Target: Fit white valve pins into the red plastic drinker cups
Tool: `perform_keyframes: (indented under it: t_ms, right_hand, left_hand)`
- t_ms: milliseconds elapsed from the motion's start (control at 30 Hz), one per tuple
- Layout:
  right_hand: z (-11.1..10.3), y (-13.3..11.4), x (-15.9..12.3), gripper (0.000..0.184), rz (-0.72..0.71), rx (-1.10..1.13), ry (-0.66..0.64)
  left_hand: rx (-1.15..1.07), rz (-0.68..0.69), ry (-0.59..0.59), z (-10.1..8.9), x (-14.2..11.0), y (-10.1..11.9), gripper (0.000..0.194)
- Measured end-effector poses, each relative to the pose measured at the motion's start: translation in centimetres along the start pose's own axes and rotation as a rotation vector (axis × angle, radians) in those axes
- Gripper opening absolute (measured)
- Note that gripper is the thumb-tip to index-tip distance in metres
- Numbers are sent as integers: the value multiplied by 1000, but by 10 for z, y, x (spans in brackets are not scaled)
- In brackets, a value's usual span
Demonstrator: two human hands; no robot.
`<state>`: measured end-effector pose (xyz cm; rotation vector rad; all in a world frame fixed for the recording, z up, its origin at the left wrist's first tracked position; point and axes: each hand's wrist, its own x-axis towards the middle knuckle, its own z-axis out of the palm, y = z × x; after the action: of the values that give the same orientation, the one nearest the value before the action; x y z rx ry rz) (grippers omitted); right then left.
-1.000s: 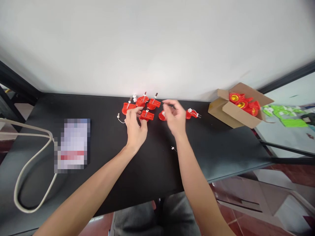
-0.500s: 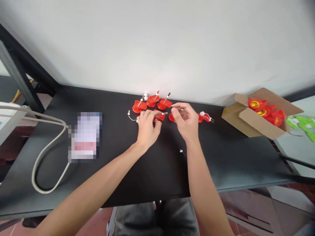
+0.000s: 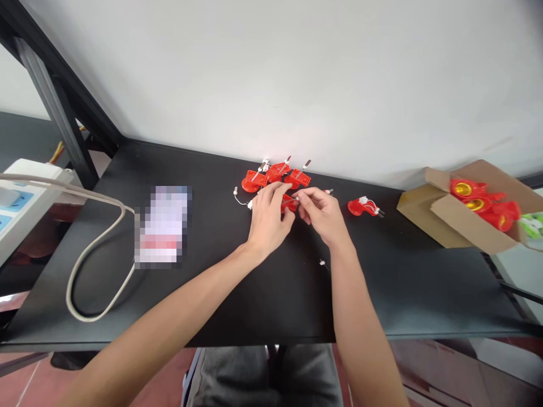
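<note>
My left hand [image 3: 269, 217] grips a red plastic part [image 3: 289, 203] between thumb and fingers, low over the black table. My right hand [image 3: 323, 215] meets it from the right, its thumb and forefinger pinched on a small white piece at that part's end. Just behind stand three like parts, a left one [image 3: 254, 180], a middle one [image 3: 278, 170] and a right one [image 3: 298, 178], with white-and-metal pieces sticking up. A small white connector [image 3: 236, 191] on a thin wire lies left of my left hand. Under my right fingers, another red part is mostly hidden.
Further right lies a red part with white wires [image 3: 360, 207]. A cardboard box [image 3: 428, 220] holds several red parts with gold insides [image 3: 477, 203]. A tiny white piece [image 3: 322, 262] lies nearer me. To the left are a blurred phone [image 3: 165, 223], a looped cable [image 3: 72, 282] and a power strip [image 3: 25, 192].
My right hand has come left and down to the red part in my left hand, and its fingertips now meet it. The whole view has shifted slightly.
</note>
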<state>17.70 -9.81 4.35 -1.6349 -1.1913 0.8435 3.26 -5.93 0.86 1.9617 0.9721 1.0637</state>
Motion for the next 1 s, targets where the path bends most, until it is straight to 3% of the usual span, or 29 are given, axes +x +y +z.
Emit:
perform_keyframes:
  t_ms: [133, 333, 667, 1000]
  right_hand:
    - [-2, 1, 0, 38, 67, 81, -13]
    - [-7, 5, 1, 37, 126, 182, -20]
    - [-7, -4, 1, 34, 219, 337, -1]
    - [-10, -5, 0, 39, 298, 323, -71]
  left_hand:
    - [81, 29, -107, 3, 0, -5, 52]
    - [163, 3, -153, 3, 1, -5, 40]
    - [-127, 4, -52, -2, 0, 1, 41]
    - [-107, 12, -97, -3, 1, 2, 36]
